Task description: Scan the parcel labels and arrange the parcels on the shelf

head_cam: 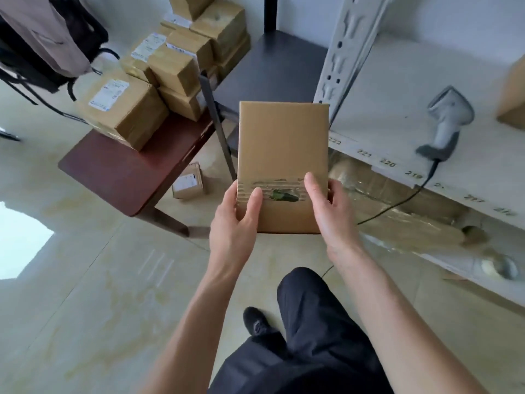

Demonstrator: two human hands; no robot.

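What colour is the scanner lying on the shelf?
The scanner is light grey with a darker grey base and a black cable, seen in the head view.

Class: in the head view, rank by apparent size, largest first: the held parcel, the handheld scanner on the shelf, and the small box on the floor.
1. Held parcel, though its nearness to the camera inflates it.
2. Scanner.
3. Small floor box, farther off, so its true size is unsure.

Side furniture and floor clutter
Left of the hands stands a reddish-brown table [113, 169]; beyond them a dark grey table [272, 69]; far left hangs a backpack [48, 38].
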